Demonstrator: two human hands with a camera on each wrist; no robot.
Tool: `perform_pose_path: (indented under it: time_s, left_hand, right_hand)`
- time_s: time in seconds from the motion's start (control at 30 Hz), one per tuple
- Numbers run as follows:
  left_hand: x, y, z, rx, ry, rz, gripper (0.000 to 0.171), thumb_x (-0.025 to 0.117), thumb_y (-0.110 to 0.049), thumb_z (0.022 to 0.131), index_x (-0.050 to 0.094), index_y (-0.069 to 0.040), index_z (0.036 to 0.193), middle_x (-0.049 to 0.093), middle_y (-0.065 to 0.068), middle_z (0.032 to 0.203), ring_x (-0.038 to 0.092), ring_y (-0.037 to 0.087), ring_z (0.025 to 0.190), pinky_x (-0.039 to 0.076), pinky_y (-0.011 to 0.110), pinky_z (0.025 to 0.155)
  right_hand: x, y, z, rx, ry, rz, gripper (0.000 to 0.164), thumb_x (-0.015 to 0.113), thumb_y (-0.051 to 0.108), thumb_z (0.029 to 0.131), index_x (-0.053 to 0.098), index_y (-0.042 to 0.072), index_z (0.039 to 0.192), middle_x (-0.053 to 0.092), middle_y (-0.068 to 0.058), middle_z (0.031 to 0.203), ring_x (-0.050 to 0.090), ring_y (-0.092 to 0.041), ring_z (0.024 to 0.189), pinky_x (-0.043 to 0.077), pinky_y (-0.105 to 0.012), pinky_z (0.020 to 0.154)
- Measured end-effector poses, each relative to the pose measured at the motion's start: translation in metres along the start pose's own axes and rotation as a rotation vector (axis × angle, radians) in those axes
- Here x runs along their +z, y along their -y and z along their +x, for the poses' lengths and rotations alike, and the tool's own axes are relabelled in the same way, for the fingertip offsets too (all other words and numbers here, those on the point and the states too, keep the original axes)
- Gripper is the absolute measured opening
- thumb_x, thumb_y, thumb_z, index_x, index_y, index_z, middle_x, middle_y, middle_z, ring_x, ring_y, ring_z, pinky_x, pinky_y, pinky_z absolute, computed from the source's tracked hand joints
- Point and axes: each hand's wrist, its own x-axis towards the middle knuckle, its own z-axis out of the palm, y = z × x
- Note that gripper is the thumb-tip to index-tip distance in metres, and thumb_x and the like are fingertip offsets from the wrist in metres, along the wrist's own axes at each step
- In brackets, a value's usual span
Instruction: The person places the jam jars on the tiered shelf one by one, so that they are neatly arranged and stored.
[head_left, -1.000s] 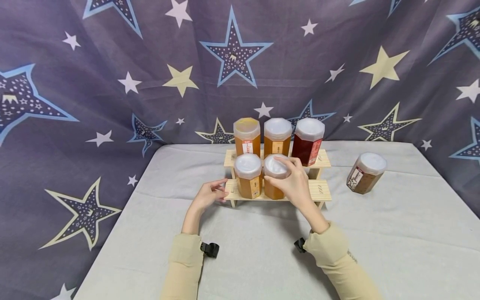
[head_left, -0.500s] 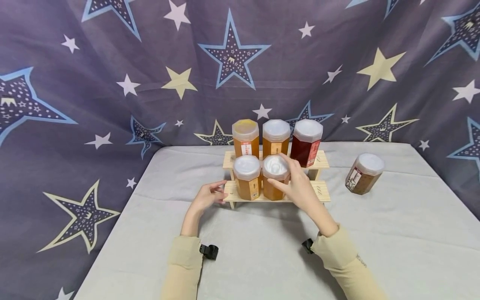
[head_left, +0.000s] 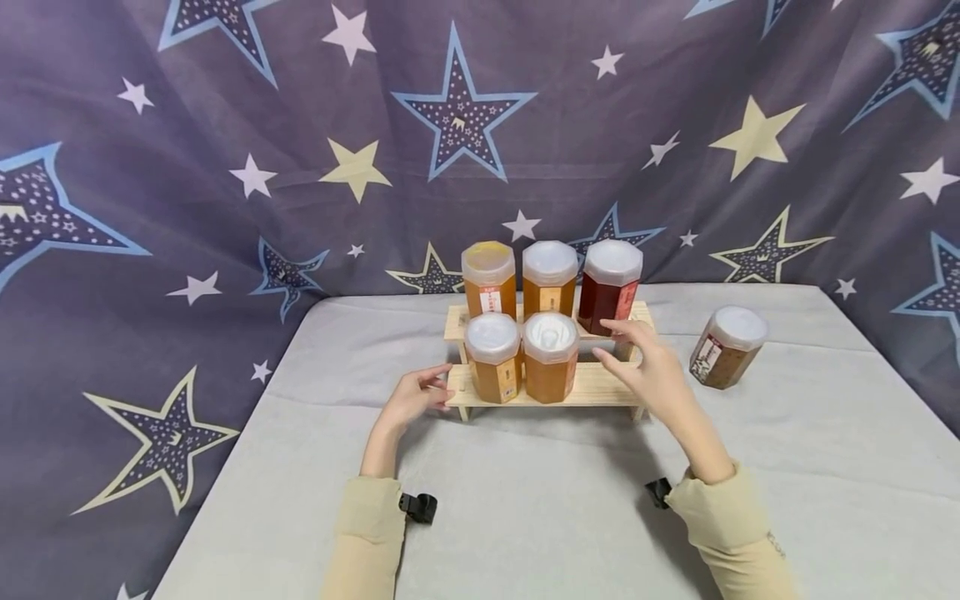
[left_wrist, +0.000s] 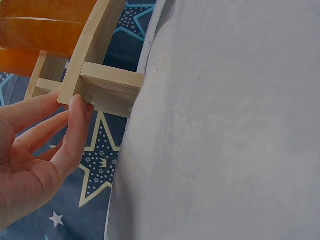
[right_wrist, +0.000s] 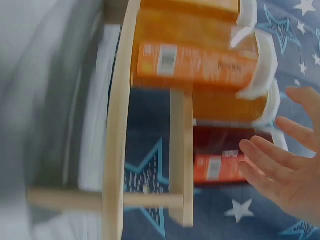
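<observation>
A two-step wooden rack (head_left: 611,387) bears octagonal jars with whitish lids. On its lower step stand two amber jars, a left one (head_left: 491,379) and a right one (head_left: 550,382). Behind them, the upper step holds an orange-amber jar (head_left: 487,293), another amber jar (head_left: 550,297) and a dark red jar (head_left: 604,302). My left hand (head_left: 408,397) pinches the left end of the lower board (left_wrist: 75,75) between thumb and fingers. To the right of the amber jars, my right hand (head_left: 654,373) hangs over the lower step's right end, fingers spread and holding nothing.
A brown jar (head_left: 726,354) with a pale label stands on the grey cloth-covered table (head_left: 525,500), right of the rack. A dark star-patterned curtain (head_left: 300,125) rises behind and at both sides of the table.
My right hand has let go of the lower step's right amber jar and moved away to the right. The left hand has stayed at the rack's left end.
</observation>
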Motion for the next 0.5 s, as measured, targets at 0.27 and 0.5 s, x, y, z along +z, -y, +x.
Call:
perform_pose_path:
  time_s: [0.27,0.5]
  left_hand:
    - [0.0,0.005,-0.001,-0.012,-0.017,-0.008,0.05,0.057,0.011,0.077,0.045,0.006,0.125,0.054,0.013,0.084,0.056,0.01,0.056,0.057,0.039,0.067]
    - [0.0,0.002,-0.001,-0.003,-0.005,-0.006,0.05,0.056,0.011,0.077,0.044,0.007,0.126,0.053,0.013,0.086,0.056,0.009,0.057,0.057,0.029,0.063]
  right_hand:
    - [-0.026,-0.032,-0.006,0.026,-0.065,-0.139,0.033,0.071,0.004,0.071,0.062,-0.001,0.102,0.059,-0.018,0.095,0.055,-0.031,0.084,0.048,-0.044,0.07]
    - [-0.049,-0.057,-0.007,0.081,-0.067,-0.23,0.034,0.069,0.006,0.072,0.06,-0.004,0.103,0.054,-0.025,0.099,0.05,-0.037,0.085,0.043,-0.051,0.073]
